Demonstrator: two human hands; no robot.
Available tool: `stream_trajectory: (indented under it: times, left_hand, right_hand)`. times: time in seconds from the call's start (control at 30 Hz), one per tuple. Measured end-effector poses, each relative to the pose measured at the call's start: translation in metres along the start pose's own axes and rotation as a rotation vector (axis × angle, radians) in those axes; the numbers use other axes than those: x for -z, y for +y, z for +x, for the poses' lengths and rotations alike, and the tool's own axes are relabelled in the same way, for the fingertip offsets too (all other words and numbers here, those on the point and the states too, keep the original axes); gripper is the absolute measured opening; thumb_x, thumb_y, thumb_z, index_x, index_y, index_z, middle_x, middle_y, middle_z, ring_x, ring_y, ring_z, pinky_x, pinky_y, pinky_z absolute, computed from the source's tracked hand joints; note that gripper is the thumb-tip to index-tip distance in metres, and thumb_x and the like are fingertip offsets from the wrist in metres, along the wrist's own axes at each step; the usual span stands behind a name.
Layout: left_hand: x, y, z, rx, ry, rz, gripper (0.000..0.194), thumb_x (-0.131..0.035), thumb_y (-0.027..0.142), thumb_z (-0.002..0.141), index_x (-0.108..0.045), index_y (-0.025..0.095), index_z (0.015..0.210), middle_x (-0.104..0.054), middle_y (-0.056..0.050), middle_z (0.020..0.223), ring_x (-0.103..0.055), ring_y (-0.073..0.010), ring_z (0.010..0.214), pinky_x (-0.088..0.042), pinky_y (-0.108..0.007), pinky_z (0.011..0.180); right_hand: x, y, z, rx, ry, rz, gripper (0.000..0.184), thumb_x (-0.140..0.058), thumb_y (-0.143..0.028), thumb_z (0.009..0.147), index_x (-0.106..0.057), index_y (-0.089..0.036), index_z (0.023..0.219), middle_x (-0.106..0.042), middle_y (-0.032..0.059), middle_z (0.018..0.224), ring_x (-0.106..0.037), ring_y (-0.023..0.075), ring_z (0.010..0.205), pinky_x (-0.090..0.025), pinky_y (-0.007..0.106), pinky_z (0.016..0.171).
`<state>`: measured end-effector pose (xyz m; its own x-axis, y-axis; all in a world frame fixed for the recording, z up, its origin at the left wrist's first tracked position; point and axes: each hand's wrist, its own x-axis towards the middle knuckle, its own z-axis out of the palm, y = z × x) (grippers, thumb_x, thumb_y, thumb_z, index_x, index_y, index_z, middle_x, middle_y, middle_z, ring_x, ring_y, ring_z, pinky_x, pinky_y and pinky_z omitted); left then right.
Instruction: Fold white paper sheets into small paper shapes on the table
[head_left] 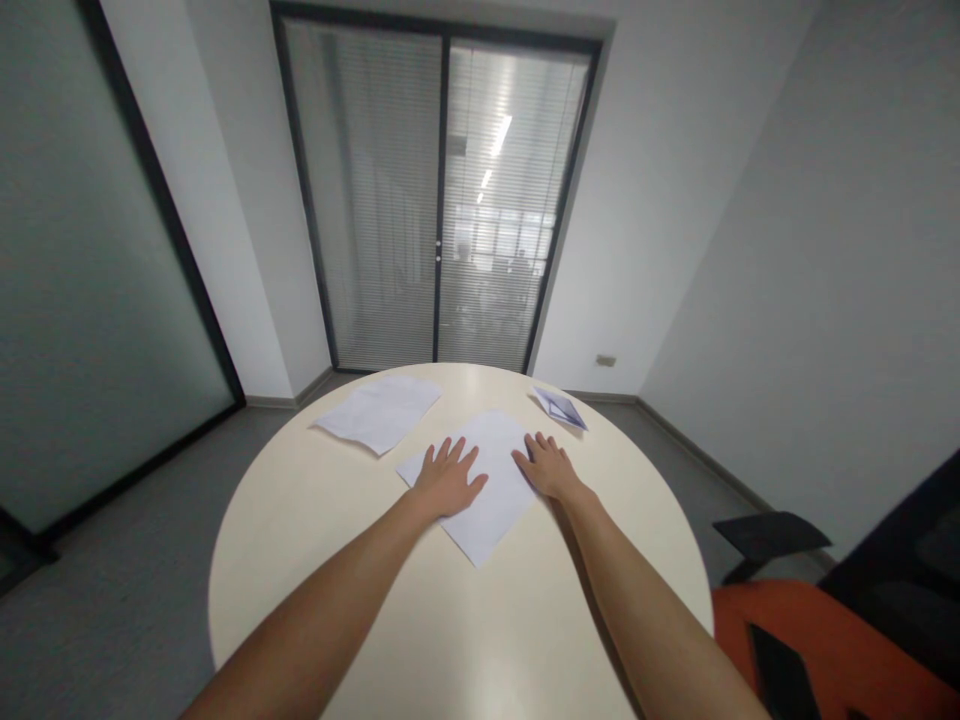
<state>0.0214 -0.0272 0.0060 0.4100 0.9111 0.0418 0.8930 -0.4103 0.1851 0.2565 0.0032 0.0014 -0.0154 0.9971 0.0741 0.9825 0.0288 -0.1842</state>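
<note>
A white sheet of paper (pixel 495 500) lies on the round table with one corner pointing towards me. My left hand (pixel 448 480) rests on its left part, palm down and fingers spread. On the right edge of the same sheet is my right hand (pixel 550 468), also palm down, its fingers apart and pointing away from me. Neither hand grips anything. Parts of the sheet are hidden under both hands.
The cream round table (pixel 300 560) fills the middle of the view. Another white sheet (pixel 379 410) lies at its far left, and a small folded paper (pixel 561 408) at its far right. An orange chair (pixel 810 640) with black armrests stands at right. Glass doors (pixel 442 200) are beyond.
</note>
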Motion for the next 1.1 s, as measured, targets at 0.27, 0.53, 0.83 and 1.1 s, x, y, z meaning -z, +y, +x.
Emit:
stream_trajectory:
  times: [0.27, 0.53, 0.83, 1.1]
  left_hand:
    - [0.006, 0.009, -0.005, 0.076, 0.136, 0.075, 0.067, -0.027, 0.063, 0.097, -0.047, 0.024, 0.148, -0.046, -0.015, 0.152, -0.040, -0.0393, 0.137, -0.034, -0.057, 0.108]
    - [0.015, 0.001, -0.004, -0.049, 0.154, 0.044, 0.054, -0.042, 0.057, 0.095, -0.059, 0.019, 0.130, -0.058, -0.017, 0.131, -0.048, -0.0343, 0.129, -0.034, -0.048, 0.111]
    - [0.007, -0.018, 0.003, -0.031, 0.049, 0.023, 0.065, -0.032, 0.057, 0.098, -0.042, 0.017, 0.149, -0.036, -0.016, 0.160, -0.031, -0.0317, 0.148, -0.023, -0.050, 0.119]
    - [0.015, -0.032, 0.004, -0.029, 0.078, 0.031, 0.060, -0.036, 0.056, 0.097, -0.049, 0.024, 0.146, -0.044, -0.012, 0.155, -0.038, -0.0328, 0.142, -0.030, -0.049, 0.115]
  right_hand:
    - [0.010, -0.006, -0.004, 0.042, 0.057, 0.021, 0.054, -0.036, -0.055, 0.101, -0.060, -0.018, 0.132, -0.048, 0.0171, 0.150, -0.038, 0.0393, 0.141, -0.034, 0.055, 0.110]
    - [0.007, 0.000, -0.003, 0.027, 0.055, 0.009, 0.053, -0.042, -0.051, 0.099, -0.057, -0.018, 0.138, -0.050, 0.0171, 0.149, -0.040, 0.0382, 0.140, -0.033, 0.055, 0.111]
    - [0.008, -0.001, -0.003, 0.139, 0.030, 0.150, 0.049, -0.045, -0.051, 0.100, -0.060, -0.026, 0.139, -0.047, 0.0111, 0.155, -0.029, 0.0354, 0.149, -0.020, 0.065, 0.116]
    - [0.016, -0.005, -0.011, 0.320, -0.088, 0.192, 0.057, -0.051, -0.058, 0.096, -0.055, -0.028, 0.144, -0.040, 0.0137, 0.158, -0.031, 0.0340, 0.149, -0.019, 0.059, 0.118]
